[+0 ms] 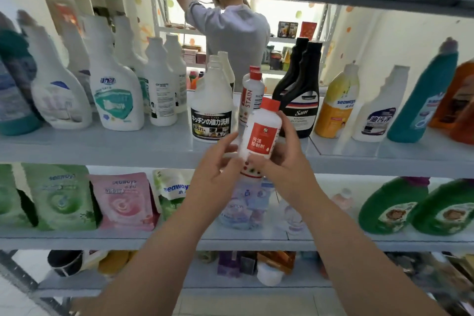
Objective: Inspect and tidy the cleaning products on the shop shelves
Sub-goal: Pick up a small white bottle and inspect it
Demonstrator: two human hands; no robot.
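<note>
Holds a white red-capped bottle up in both hands, just in front of the middle shelf and clear of it, close to the gap where it seems to belong. Wraps the right hand round the right side and back, fingers curled behind the label, thumb low at the front. Pinches the lower left side with the left hand, fingertips curled against the plastic, thumb reaching higher: a steadying grip, probably for turning. Tilts the cap to the right and turns the red label squarely towards the viewer, most likely to read it and check the cap, which looks like the inspecting part of the task. Shows two matching STAIN bottles upright farther back, one behind the other, between the white jug with the black label on the left and the black bottles on the right; so probably a home for the held one at the near end of that file. Calls next for an upright return, label outward, without knocking those close neighbours. Takes in pouches standing on the lower shelf and, far behind through the open rack, a person in grey reaching up.
</note>
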